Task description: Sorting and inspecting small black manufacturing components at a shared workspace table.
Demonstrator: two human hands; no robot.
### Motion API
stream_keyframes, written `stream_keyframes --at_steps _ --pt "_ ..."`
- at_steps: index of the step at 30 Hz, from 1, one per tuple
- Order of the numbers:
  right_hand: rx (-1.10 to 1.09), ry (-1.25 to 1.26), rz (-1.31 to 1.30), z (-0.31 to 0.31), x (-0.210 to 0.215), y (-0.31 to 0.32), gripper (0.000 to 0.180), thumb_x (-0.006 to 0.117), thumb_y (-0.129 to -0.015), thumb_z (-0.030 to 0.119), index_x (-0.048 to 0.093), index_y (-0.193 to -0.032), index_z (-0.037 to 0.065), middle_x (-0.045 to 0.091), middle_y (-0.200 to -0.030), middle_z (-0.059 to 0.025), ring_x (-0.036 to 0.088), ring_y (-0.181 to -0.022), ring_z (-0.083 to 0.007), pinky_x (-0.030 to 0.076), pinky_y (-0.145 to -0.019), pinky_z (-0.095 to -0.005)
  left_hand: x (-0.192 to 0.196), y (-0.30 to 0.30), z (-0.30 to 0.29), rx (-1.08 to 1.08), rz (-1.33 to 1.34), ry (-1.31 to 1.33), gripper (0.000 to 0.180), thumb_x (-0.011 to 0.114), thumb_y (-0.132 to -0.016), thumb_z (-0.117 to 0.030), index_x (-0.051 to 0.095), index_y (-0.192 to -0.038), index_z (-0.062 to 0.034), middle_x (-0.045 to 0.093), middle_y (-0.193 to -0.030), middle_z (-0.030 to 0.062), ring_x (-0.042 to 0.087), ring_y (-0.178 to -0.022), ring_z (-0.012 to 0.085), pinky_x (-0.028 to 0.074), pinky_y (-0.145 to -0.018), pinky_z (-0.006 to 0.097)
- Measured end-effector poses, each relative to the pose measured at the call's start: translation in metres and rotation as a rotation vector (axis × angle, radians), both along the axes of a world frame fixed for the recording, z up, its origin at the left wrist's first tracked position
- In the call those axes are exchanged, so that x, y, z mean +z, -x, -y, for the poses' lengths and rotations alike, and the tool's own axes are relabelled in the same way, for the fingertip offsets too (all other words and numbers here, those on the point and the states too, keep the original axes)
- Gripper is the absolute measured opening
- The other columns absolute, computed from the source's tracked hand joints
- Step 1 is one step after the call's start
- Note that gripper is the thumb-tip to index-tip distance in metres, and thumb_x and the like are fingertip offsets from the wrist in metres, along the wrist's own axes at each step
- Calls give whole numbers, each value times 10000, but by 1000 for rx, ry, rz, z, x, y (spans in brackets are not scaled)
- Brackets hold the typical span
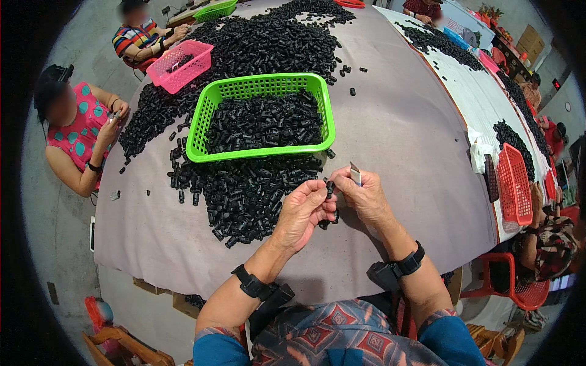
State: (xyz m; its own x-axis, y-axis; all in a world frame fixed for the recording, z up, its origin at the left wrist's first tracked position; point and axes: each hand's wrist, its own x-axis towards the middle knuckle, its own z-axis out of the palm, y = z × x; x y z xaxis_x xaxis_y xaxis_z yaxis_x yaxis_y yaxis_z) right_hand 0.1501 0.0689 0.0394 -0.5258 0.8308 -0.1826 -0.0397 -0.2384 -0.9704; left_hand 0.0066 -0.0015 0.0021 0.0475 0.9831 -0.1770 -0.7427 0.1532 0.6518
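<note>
Between the fingertips of my left hand [300,212] is a small black cylindrical plastic part [330,188]. The fingers are closed around it. My right hand [368,199] grips a flat metal blade [355,175] that sticks up between thumb and fingers. Its fingertips meet the part from the right side, and whether the blade's edge touches it I cannot tell. A loose heap of similar black parts [244,198] lies just left of my left hand. Behind both hands stands a bright green perforated basket [262,154], well filled with the same kind of parts.
A larger pile of black parts [262,46] spreads over the far side of the cloth-covered table [415,140]. At the far left is a pink basket [177,72]. Two people sit along the left edge. A red basket [514,184] stands on the white table to the right.
</note>
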Motion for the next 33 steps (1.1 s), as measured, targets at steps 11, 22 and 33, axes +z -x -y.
stream_keyframes --at_steps 11,22,33 --pt "91 -33 -69 0 0 -1 95 606 -864 76 598 -910 -7 604 -769 -31 584 -682 -91 502 -616 -234 -3 0 -1 1 44 14 146 546 -919 -152 561 -1014 -42 614 -847 62 602 -727 130 533 -626 265" --pt "-21 -145 -65 -1 -13 4 132 617 -870 118 616 -799 7 600 -692 -6 561 -624 -58 459 -550 -205 0 -3 2 0 -141 8 195 551 -915 -151 574 -1050 -12 625 -886 74 616 -759 122 556 -626 260" --pt "11 -363 -30 -4 -20 5 82 646 -835 84 625 -853 7 611 -796 -18 556 -679 -54 470 -599 -207 -5 1 0 -29 61 11 239 569 -910 -163 563 -1091 -7 626 -888 63 619 -782 133 554 -657 273"
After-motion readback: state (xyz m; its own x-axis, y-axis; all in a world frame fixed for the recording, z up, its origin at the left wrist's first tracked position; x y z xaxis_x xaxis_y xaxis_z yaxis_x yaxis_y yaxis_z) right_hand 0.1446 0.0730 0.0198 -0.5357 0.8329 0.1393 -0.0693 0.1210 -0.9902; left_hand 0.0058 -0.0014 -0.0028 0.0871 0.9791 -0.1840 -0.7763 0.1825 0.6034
